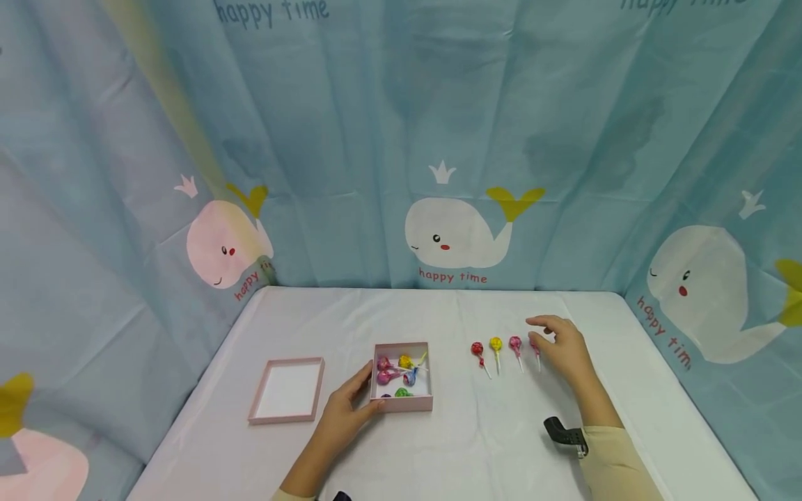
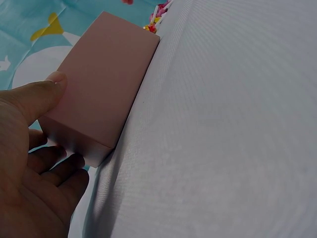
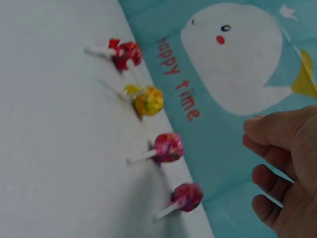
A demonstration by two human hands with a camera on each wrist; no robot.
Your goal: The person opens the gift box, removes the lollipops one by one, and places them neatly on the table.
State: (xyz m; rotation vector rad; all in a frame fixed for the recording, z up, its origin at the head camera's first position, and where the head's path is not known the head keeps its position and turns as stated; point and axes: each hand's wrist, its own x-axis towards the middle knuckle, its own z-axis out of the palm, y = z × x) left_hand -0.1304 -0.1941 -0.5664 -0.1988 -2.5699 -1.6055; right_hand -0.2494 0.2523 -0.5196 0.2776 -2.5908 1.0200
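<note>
My left hand [image 1: 342, 416] grips the near left corner of a pink open box [image 1: 407, 404], thumb against its front wall and fingers along its left side. Inside the box lie several wrapped lollipops in pink, yellow, blue and green. On the right, a red lollipop [image 1: 477, 348], a yellow lollipop [image 1: 496, 343] and two pink lollipops [image 3: 168, 147] form a row on the white table. Above the rightmost pink lollipop [image 3: 188, 197] hovers my right hand [image 1: 566, 350], fingers loosely bent and holding nothing. In the head view, its fingers partly cover that lollipop.
Left of the box lies a shallow pink-rimmed lid [image 1: 287, 419] with a white inside. The white table [image 1: 451, 452] meets a blue curtain [image 1: 351, 236] printed with whales at the back and sides.
</note>
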